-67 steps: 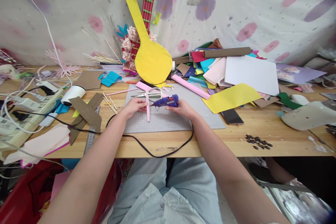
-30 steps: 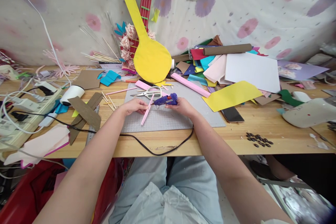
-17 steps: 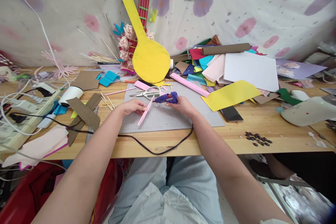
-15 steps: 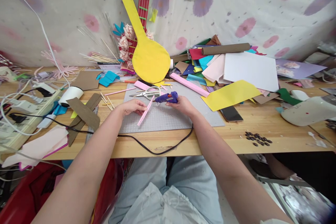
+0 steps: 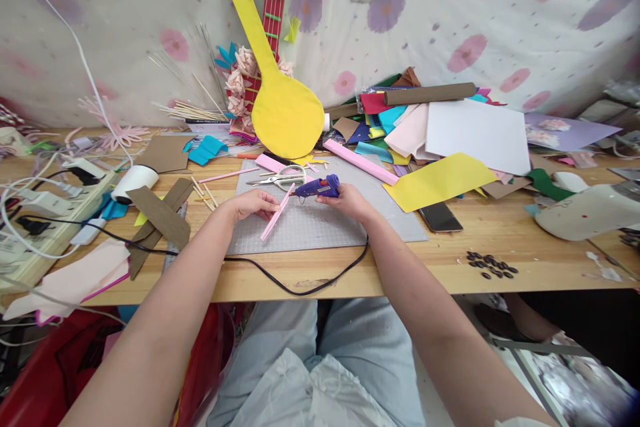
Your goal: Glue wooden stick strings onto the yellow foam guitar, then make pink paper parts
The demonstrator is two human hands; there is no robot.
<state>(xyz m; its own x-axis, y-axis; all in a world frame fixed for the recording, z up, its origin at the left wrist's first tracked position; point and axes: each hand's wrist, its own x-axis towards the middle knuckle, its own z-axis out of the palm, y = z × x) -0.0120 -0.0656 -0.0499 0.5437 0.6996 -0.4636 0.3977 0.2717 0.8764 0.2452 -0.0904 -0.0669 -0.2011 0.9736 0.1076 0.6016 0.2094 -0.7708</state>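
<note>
My left hand (image 5: 259, 204) pinches a narrow folded pink strip (image 5: 277, 215), held at a slant above the grey cutting mat (image 5: 325, 230). In my right hand (image 5: 346, 201) is a blue glue gun (image 5: 318, 187), its nozzle pointing left at the upper end of the strip. Whether the nozzle touches the strip I cannot tell. Just behind them lie white-handled scissors (image 5: 289, 177) with the blades to the left. The gun's black cord (image 5: 295, 291) loops along the table's front. A longer pink strip (image 5: 361, 162) lies across the mat's back right.
Behind the mat leans a yellow lute-shaped piece (image 5: 287, 113) against a red stringed model (image 5: 277, 0). Coloured sheets (image 5: 400, 120), a yellow sheet (image 5: 440, 181) and a phone (image 5: 441, 217) lie right. Dark beads (image 5: 493, 265) sit near the front edge. At left is a power strip (image 5: 55, 227).
Almost nothing differs. The lower end of the pink strip has shifted very slightly left; both hands stay in place.
</note>
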